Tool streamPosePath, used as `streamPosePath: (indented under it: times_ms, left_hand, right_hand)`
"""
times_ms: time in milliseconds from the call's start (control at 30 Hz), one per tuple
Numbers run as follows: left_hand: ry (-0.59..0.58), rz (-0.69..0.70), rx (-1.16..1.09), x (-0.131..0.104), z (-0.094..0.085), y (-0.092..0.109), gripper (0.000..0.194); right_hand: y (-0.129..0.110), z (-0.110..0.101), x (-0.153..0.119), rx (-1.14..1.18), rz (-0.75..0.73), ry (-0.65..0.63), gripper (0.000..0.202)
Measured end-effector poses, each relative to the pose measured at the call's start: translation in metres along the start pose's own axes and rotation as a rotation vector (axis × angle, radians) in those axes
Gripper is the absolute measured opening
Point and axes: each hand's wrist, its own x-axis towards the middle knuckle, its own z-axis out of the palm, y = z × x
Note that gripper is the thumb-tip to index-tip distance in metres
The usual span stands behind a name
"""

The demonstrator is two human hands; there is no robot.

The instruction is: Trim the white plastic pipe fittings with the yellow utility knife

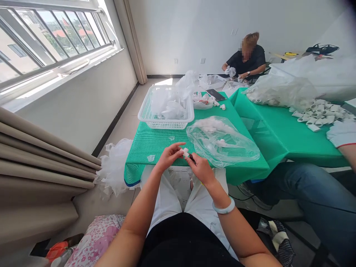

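Observation:
Over the front edge of the green-covered table, my left hand [170, 156] pinches a small white plastic pipe fitting [185, 151] between thumb and fingers. My right hand [202, 170] is closed around a small dark-handled tool [191, 158], whose tip meets the fitting; its exact kind is too small to make out. Just beyond my right hand lies a clear plastic bag [236, 148] with white fittings inside. Two scraps of clear plastic film, one of them a near scrap [151, 158], lie on the cloth left of my hands.
A white plastic basket [169, 124] of clear bags stands at the table's back left. Behind are a dark tablet or phone [215, 94] and another bag of fittings [203, 102]. On the right, a gloved co-worker's hand [342, 132] rests near piled white fittings [319, 113]. Another person [247, 59] sits beyond.

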Motion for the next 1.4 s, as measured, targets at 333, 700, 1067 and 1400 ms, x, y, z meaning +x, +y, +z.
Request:
streamPosePath:
  times_ms: [333,700,1067,1400]
  left_hand:
    - [-0.039,-0.003,-0.1,0.0,-0.002,0.003,0.027]
    - [0.032,0.016,-0.046,0.0,0.003,0.005,0.033]
    - [0.023,0.133,0.16,-0.001,0.002,0.003,0.032]
    - [0.003,0.182,0.223,-0.001,0.002,-0.002,0.03]
  right_hand:
    - [-0.004,-0.006,0.004,0.192,0.122,0.023,0.037]
    - [0.0,-0.005,0.013,0.152,0.111,-0.15,0.036]
    - [-0.007,-0.012,0.007,0.048,0.053,-0.017,0.039]
    - [-0.005,-0.007,0.008,-0.079,0.036,-0.001,0.043]
